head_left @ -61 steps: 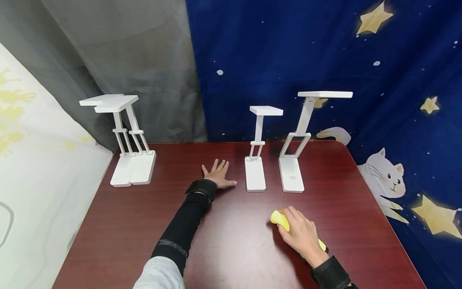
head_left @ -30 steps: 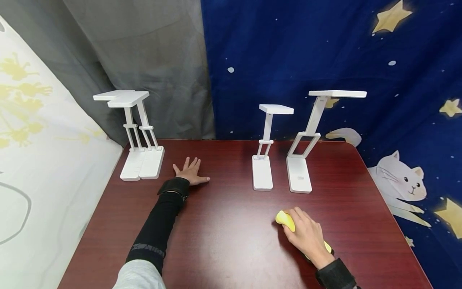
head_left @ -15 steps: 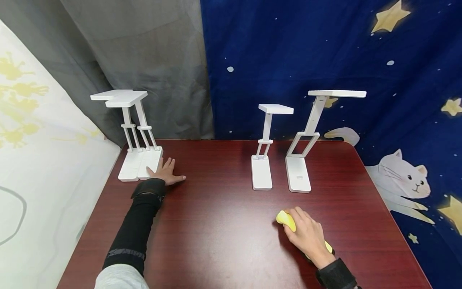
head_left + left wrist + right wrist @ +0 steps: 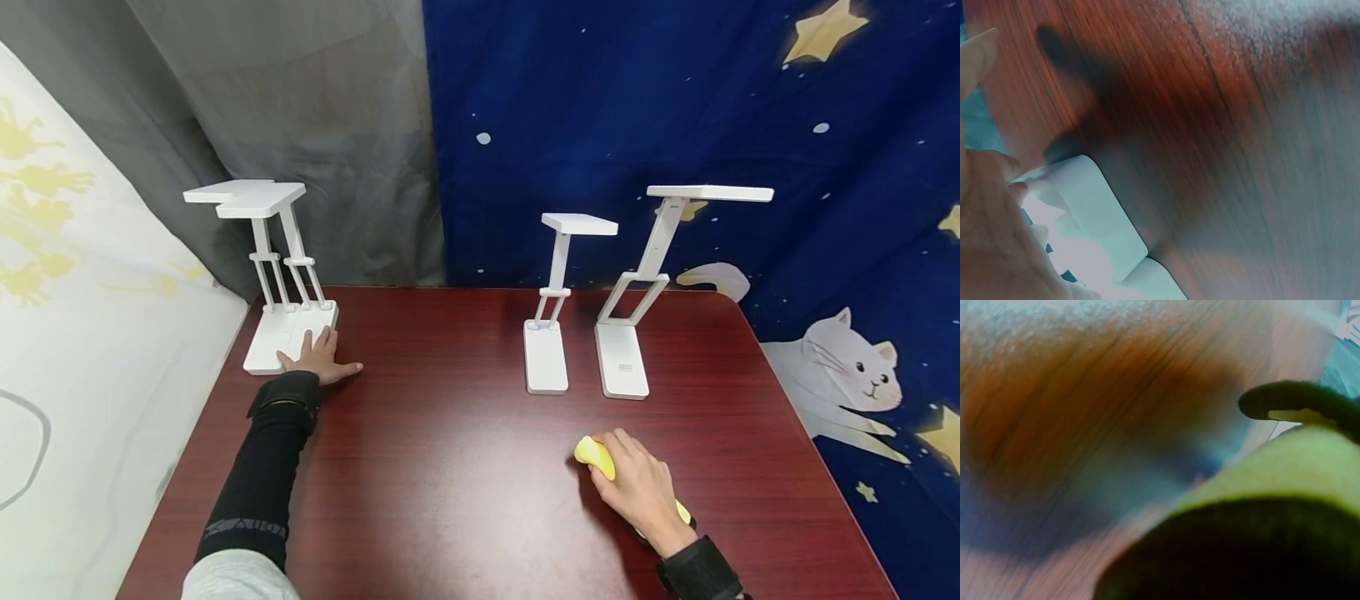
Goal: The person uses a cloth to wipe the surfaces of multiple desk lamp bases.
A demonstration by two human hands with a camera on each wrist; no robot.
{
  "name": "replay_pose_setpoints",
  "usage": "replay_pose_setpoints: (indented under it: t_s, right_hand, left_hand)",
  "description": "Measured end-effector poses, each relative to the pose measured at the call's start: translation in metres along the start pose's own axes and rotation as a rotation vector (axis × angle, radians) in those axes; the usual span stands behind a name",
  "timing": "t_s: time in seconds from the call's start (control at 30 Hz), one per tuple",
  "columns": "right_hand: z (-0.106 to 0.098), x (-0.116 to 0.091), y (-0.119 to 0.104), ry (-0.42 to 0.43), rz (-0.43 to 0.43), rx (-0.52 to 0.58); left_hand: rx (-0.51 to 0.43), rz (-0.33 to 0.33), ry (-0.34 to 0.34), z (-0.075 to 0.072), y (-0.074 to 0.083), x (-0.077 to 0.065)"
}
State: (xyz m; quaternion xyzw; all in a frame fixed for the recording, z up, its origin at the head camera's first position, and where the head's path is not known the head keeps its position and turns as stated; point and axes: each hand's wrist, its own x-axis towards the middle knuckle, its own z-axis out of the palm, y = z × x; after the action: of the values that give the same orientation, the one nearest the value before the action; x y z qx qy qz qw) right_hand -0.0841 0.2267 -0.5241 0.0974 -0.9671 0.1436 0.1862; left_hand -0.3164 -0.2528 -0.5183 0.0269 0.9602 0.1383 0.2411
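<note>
My left hand (image 4: 317, 362), fingers spread and straight, lies over the front of two white folding desk lamps' side-by-side bases at the table's left. The nearer lamp's panel (image 4: 260, 200) overlaps the other lamp's panel (image 4: 201, 192). In the left wrist view, the palm (image 4: 991, 231) hangs above a white base (image 4: 1100, 209), whose rounded corners show against the wood. At the front right, my right hand (image 4: 637, 483) grips a yellow, smoothly curved, elongated thing (image 4: 592, 457); both its ends stick out of the fist. Close up, the right wrist view shows its yellow-green surface (image 4: 1297, 465) beside the dark thumb.
Two more white desk lamps stand at the right back, a smaller one (image 4: 546, 362) and a taller one (image 4: 622, 367). They sit on a dark red wooden table (image 4: 435, 467). Grey and blue star-printed curtains (image 4: 517, 100) hang behind its rear edge.
My left hand has slid left across the table, from beside the smaller right-hand lamp onto the left pair's bases. My right hand keeps its grip on the yellow thing. The head view has shifted slightly.
</note>
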Motion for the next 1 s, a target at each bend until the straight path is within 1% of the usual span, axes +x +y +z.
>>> replay_pose_setpoints:
  t_s: [0.27, 0.4, 0.57, 0.73, 1.0]
  right_hand:
    - [0.002, 0.003, -0.001, 0.02, -0.025, -0.004]
    - [0.003, 0.003, -0.002, 0.013, -0.023, 0.001]
    - [0.004, 0.004, -0.002, 0.007, -0.021, -0.002]
    - [0.006, 0.006, -0.002, -0.002, -0.01, 0.007]
    - [0.008, 0.007, -0.004, -0.019, -0.008, 0.006]
  left_hand:
    - [-0.04, 0.004, 0.008, 0.002, -0.013, 0.007]
    - [-0.04, -0.002, 0.013, 0.002, -0.016, 0.008]
    - [-0.037, 0.001, 0.01, 0.0, -0.015, 0.006]
    - [-0.036, 0.01, 0.037, 0.0, -0.011, 0.006]
    - [-0.059, 0.039, 0.058, 0.008, -0.011, 0.01]
